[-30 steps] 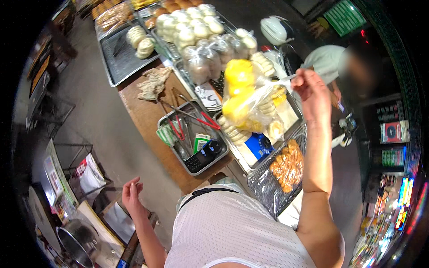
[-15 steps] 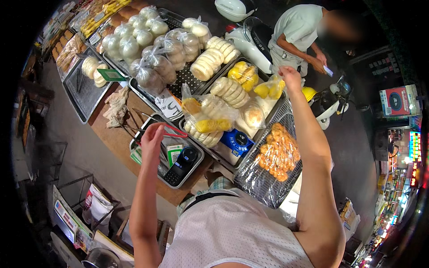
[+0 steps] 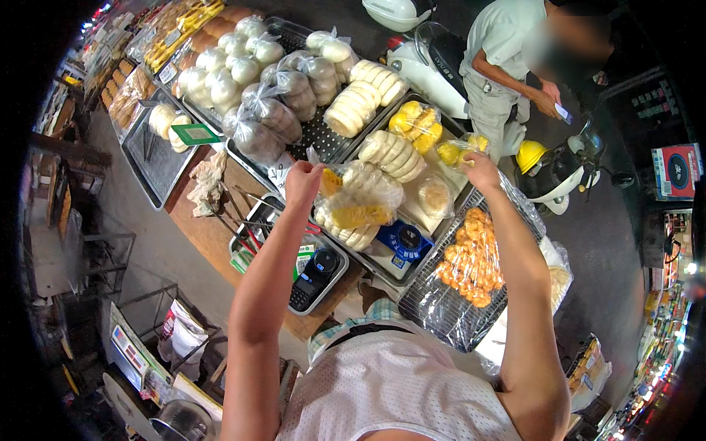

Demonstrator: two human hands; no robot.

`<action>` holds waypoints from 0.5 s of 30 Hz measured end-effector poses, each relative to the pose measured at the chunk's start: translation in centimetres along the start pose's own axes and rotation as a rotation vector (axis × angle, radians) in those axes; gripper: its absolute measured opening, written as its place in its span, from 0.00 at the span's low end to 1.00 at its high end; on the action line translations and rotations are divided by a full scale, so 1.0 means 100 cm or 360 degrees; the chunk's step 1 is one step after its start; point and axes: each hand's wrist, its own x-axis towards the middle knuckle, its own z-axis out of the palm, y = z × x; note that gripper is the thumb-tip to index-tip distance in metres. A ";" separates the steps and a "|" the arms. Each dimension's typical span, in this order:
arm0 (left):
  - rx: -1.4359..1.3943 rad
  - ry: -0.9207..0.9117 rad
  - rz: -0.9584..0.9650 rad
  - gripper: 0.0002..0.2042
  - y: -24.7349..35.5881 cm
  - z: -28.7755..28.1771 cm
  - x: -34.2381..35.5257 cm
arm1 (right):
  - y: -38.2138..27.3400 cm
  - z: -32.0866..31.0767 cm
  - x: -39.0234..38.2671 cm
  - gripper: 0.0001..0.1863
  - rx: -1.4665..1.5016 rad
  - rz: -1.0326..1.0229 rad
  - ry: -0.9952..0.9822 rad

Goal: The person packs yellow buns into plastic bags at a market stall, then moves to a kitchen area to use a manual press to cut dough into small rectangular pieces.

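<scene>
My left hand (image 3: 303,184) swung right to the near bun bag (image 3: 365,202), right hand (image 3: 481,173) at the far yellow bag (image 3: 448,153); can't tell if either's pinching. Probably arranging, needs a light grip next.

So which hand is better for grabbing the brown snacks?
Probably the right hand: it is near the far end of the rack with the brown snacks. The left hand is farther off, beside a bun bag.

wooden table (image 3: 200,237): brown top, pretty loaded
metal tray (image 3: 327,290): plonked right on the wood
crumpled cloth (image 3: 208,188): also on the wood, roughly 10 o'clock from that tray
</scene>
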 end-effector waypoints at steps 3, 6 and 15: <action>-0.0220 -0.0066 0.0128 0.17 -0.006 0.005 0.004 | -0.031 -0.013 -0.035 0.22 -0.0552 -0.0057 0.0675; -0.0395 -0.0001 0.0333 0.12 0.012 0.003 -0.025 | -0.091 -0.024 -0.079 0.28 0.0579 0.0035 -0.0055; -0.1145 -0.0306 0.0332 0.09 0.043 -0.023 -0.084 | -0.151 0.052 -0.092 0.15 0.0293 -0.0088 -0.0660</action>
